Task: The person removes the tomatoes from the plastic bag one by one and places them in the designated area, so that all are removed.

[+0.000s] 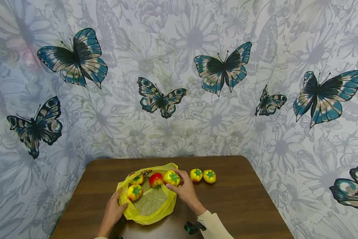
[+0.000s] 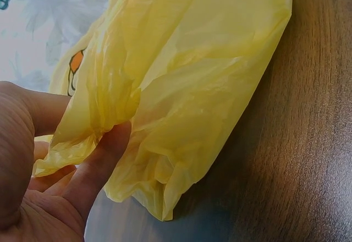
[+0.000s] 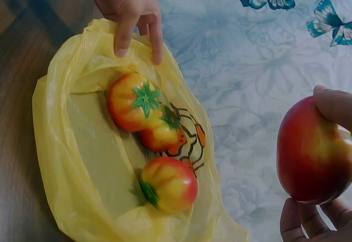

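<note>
A yellow plastic bag [image 1: 147,219] lies with its mouth spread wide, its lining showing. My left hand [image 1: 113,209] pinches the bag's left rim; in the left wrist view the thumb and fingers [image 2: 104,157] hold the thin plastic between them. My right hand [image 1: 186,191] grips a yellow-red tomato [image 1: 171,178] with a green star-shaped top, at the bag's right rim. The right wrist view shows this tomato [image 3: 308,148] held between thumb and fingertips. Inside the bag are three similar tomatoes: one at the left [image 1: 135,192], one behind it [image 1: 137,180], and a redder one [image 1: 156,180].
Two more tomatoes, one [image 1: 196,175] beside the other [image 1: 209,176], stand on the brown wooden table [image 1: 238,199] right of the bag. Behind the table hangs a floral cloth [image 1: 167,139] printed with butterflies. A dark band [image 1: 194,227] is on my right wrist.
</note>
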A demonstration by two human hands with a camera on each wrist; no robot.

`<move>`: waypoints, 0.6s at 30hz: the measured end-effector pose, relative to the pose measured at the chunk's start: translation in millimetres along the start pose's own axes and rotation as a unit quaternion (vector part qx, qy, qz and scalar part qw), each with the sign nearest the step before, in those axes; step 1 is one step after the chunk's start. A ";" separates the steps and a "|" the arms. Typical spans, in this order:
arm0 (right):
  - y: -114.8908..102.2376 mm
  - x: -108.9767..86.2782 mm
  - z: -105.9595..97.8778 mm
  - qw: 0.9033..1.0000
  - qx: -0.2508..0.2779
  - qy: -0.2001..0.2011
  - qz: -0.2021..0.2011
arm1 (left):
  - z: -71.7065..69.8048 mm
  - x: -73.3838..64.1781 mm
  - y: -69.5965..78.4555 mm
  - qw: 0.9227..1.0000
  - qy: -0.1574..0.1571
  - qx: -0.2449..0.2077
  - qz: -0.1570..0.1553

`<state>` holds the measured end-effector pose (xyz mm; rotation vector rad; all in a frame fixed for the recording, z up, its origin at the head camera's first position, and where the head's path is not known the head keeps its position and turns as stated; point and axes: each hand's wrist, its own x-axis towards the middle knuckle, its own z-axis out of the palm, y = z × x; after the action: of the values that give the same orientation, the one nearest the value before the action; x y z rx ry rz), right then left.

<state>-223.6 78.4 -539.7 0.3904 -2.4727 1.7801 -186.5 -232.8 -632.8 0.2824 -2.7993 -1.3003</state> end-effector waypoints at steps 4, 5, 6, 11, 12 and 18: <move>9.4 1.0 -7.2 1.000 0.017 0.009 0.005 | 0.4 -0.4 -0.2 1.000 0.002 0.000 0.003; 11.4 0.9 -9.0 1.000 0.020 0.011 0.006 | 0.3 -0.8 0.3 1.000 0.002 0.001 0.004; 13.4 1.0 -10.8 1.000 0.023 0.013 0.006 | 0.1 -1.1 0.4 1.000 0.002 0.003 0.005; 23.6 1.3 -19.9 0.999 0.021 0.023 0.010 | -1.2 -3.3 2.0 1.000 -0.003 0.013 0.007; 25.4 1.3 -21.8 0.999 0.018 0.026 0.012 | -1.4 -3.5 2.0 1.000 -0.003 0.013 0.006; 34.9 1.2 -33.8 0.998 -0.015 0.051 0.018 | -0.7 -2.8 1.7 1.000 0.000 0.012 0.004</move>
<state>-236.3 120.4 -560.6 0.2488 -2.4481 1.7269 -183.9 -231.7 -630.9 0.2725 -2.8152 -1.2652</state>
